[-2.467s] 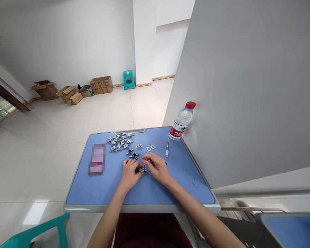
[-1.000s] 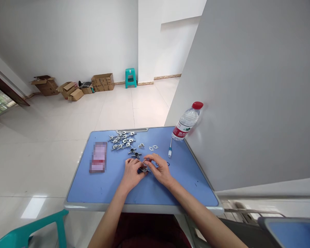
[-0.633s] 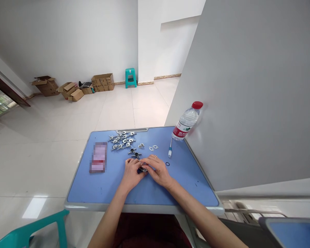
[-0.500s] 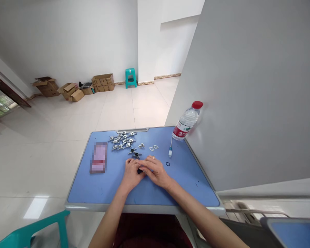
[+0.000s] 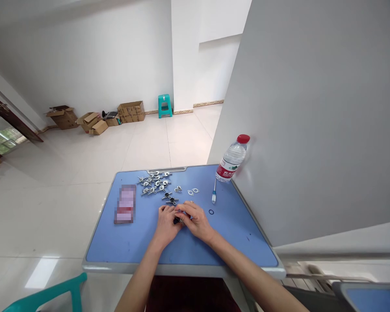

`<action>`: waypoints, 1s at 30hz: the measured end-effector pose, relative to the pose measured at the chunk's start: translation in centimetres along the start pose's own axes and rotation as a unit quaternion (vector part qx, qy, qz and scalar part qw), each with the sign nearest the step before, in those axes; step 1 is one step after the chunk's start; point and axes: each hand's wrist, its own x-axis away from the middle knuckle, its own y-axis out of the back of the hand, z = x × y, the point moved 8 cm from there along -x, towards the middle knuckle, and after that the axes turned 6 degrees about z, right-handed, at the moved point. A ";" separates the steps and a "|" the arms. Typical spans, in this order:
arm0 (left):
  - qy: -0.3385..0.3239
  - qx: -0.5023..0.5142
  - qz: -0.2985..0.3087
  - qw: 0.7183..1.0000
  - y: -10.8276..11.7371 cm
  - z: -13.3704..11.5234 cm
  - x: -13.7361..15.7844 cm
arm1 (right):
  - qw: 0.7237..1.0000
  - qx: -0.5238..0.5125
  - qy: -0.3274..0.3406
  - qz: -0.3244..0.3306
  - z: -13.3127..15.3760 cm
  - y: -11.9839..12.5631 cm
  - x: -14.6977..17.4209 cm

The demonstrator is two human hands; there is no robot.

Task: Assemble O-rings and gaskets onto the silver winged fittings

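My left hand (image 5: 167, 224) and my right hand (image 5: 196, 222) meet over the front middle of the blue desk (image 5: 143, 247). Between their closed fingers is a small black-and-metal part (image 5: 177, 220), mostly covered. Just beyond the fingertips lie two metal fittings with round black centres (image 5: 172, 200). A pile of silvery metal fittings (image 5: 154, 183) spreads behind them, with a small metal piece (image 5: 178, 189) beside it. Two flat oval metal plates (image 5: 195, 190) and a black rubber ring (image 5: 211, 212) rest to the right.
A screwdriver (image 5: 213, 196) with a clear-blue handle lies near a red-capped water bottle (image 5: 230, 160) by the grey partition. A blurred-out phone-like slab (image 5: 125, 204) is at the left. Cardboard boxes (image 5: 131, 112) and a green stool (image 5: 164, 106) stand along the wall.
The view has tilted slightly, so the desk sits lower in the picture. My right fingers have shifted a little around the small part, and more of its metal shows.
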 end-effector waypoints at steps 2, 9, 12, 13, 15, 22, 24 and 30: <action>-0.001 -0.001 -0.003 1.000 0.0 0.0 0.0 | 1.000 -0.003 0.000 -0.001 0.1 0.0 0.0; 0.001 -0.004 -0.006 1.000 0.2 -0.1 0.1 | 1.000 -0.019 -0.001 -0.010 -0.1 0.1 0.0; -0.003 -0.005 -0.005 1.000 0.4 -0.5 0.2 | 0.998 -0.045 -0.016 -0.034 -0.7 0.7 0.3; -0.004 -0.002 -0.005 1.000 0.5 -0.6 0.2 | 0.997 -0.061 -0.030 -0.044 -1.0 1.0 0.5; -0.004 0.013 -0.004 1.000 0.8 -0.7 0.3 | 0.990 -0.102 -0.071 -0.074 -2.1 1.8 0.9; 0.054 0.079 -0.145 0.985 6.1 2.8 0.9 | 0.920 -0.209 -0.230 -0.238 -6.3 4.4 2.4; 0.084 0.059 -0.175 0.979 7.8 4.4 0.7 | 0.910 -0.220 -0.247 -0.250 -6.7 4.5 2.4; 0.153 -0.006 -0.186 0.971 8.9 7.2 -0.7 | 0.917 -0.206 -0.253 -0.231 -6.6 4.2 2.2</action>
